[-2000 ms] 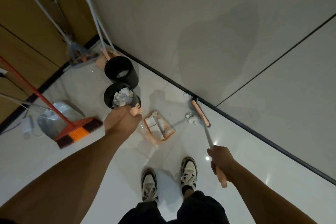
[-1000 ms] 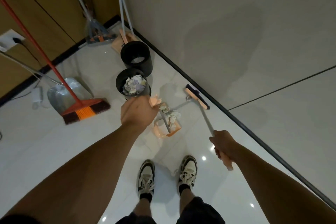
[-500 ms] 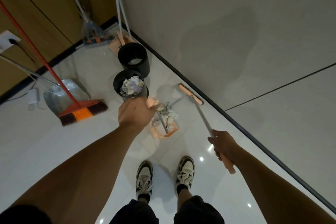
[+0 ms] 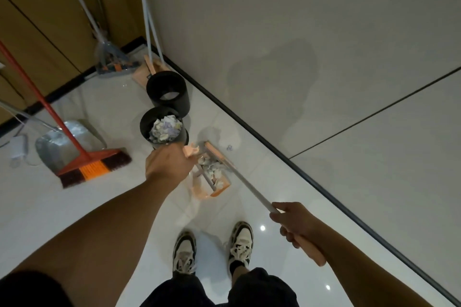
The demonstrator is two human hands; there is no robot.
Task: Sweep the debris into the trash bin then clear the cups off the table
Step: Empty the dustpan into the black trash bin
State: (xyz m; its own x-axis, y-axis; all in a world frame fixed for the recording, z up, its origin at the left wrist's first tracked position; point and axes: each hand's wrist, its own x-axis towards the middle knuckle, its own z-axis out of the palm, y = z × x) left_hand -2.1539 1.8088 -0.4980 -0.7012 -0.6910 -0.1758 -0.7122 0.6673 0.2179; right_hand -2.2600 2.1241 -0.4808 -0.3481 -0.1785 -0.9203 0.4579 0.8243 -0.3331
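My left hand (image 4: 167, 164) grips the peach top of the dustpan handle (image 4: 191, 150). The clear orange-edged dustpan (image 4: 219, 188) sits on the floor with crumpled paper debris (image 4: 212, 169) inside. My right hand (image 4: 293, 219) holds the broom shaft (image 4: 249, 188) near its peach grip. The peach broom head (image 4: 215, 152) rests at the dustpan's far edge against the debris. A small paper scrap (image 4: 229, 148) lies on the floor beyond it. A black trash bin (image 4: 149, 129) full of crumpled paper stands just beyond my left hand. No cups or table are in view.
A second black bin (image 4: 166, 92) stands behind the first, by the wall. A red-handled broom (image 4: 94, 164) and a silver dustpan (image 4: 62, 139) lie at left. More mops and brooms lean in the corner (image 4: 114, 62). My shoes (image 4: 212, 244) stand below the dustpan. The wall's black skirting (image 4: 274, 152) runs diagonally at right.
The broom head has swept from by the skirting leftward onto the dustpan's edge, pushing the paper debris in. My right hand moved with it. My left hand kept its hold.
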